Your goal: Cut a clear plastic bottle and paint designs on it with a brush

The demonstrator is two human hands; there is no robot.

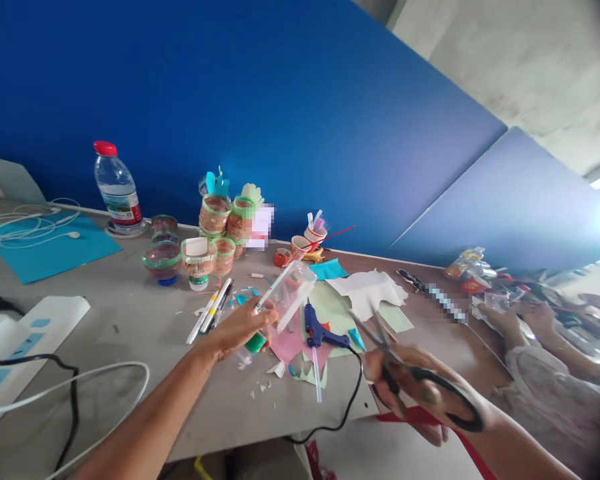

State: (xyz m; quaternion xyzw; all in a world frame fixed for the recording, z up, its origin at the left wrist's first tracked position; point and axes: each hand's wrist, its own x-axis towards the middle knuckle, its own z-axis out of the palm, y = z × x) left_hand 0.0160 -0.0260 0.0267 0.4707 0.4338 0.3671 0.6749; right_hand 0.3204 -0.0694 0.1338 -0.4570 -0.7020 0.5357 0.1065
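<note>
The left hand (243, 328) pinches a clear plastic box (294, 293) by its near end; the right hand (413, 387), blurred, grips scissors (393, 359) around the pivot, blades parted. Good handling likely wants fingers in the handle loops and left fingertips clear of the blades. The box lies left of the scissors, beyond the glue gun (321, 331).

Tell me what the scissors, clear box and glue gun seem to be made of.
The scissors seem to have metal blades, greyish though blurred, and smooth dark handles, probably plastic. The clear box looks like glossy plastic, see-through with pale highlights. The glue gun has an evenly coloured blue body, likely moulded plastic.
</note>
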